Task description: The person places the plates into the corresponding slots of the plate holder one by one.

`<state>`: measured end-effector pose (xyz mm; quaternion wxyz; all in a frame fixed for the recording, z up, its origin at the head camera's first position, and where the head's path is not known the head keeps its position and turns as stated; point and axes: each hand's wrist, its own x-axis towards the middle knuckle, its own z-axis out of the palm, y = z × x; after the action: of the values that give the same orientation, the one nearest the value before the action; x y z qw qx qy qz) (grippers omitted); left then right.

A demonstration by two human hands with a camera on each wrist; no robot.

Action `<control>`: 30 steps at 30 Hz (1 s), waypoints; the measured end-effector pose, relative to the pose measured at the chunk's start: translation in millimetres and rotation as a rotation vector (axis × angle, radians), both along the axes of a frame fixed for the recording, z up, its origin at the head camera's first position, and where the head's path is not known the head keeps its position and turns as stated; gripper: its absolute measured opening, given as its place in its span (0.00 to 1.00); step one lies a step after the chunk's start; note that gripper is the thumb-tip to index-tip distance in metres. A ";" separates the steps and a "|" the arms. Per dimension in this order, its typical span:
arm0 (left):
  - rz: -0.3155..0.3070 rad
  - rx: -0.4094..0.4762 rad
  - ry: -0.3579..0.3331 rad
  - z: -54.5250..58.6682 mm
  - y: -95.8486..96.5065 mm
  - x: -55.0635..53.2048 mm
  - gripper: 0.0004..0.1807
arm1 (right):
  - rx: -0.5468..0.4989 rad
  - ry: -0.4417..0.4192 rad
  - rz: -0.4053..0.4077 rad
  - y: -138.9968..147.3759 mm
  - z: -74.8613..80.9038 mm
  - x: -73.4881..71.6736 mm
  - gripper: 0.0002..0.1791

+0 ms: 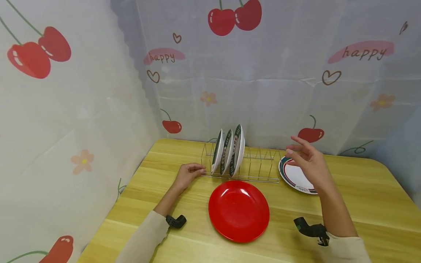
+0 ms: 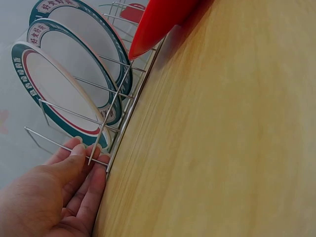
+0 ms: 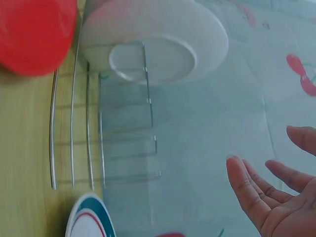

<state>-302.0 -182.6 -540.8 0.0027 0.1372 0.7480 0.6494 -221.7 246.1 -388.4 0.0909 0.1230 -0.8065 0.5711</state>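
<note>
In the head view, my left hand [image 1: 189, 174] pinches the left end of a metal wire dish rack [image 1: 260, 179]. The left wrist view shows that thumb and fingertips [image 2: 78, 149] around the end wire. Three white plates with green patterned rims stand on edge in the rack, the rightmost plate [image 1: 241, 153] leaning slightly. My right hand [image 1: 310, 164] hovers above a white plate [image 1: 297, 179] lying right of the rack. Its fingers are spread and loosely bent, holding nothing, as the right wrist view confirms. A red plate [image 1: 239, 212] lies flat in front of the rack.
The wooden table [image 1: 279, 237] carries everything. Behind it and along the left hangs a pale curtain [image 1: 269, 102] printed with cherries. Rack slots [image 1: 254, 166] to the right of the standing plates show bare wires. A black device [image 1: 310, 229] is strapped to each wrist.
</note>
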 end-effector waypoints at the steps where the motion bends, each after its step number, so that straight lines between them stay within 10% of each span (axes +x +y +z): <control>1: -0.002 0.005 0.006 -1.4 -0.2 -0.6 0.11 | -0.006 0.001 -0.013 5.5 -1.5 -0.9 0.32; 14: 0.006 -0.006 0.038 -4.6 -5.0 0.7 0.09 | -0.154 -0.106 -0.127 63.5 -25.4 -10.6 0.31; 23: -0.011 -0.004 0.021 -5.7 -3.8 -0.3 0.10 | 0.197 -0.183 -0.360 95.6 -50.1 -8.8 0.35; 30: -0.009 -0.014 0.019 1.7 -0.5 0.6 0.10 | 0.270 -0.303 -0.395 117.3 -62.7 -10.7 0.37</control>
<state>-301.4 -183.1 -539.1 -0.0005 0.1467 0.7519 0.6428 -232.4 363.4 -451.2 0.0614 -0.1123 -0.8879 0.4418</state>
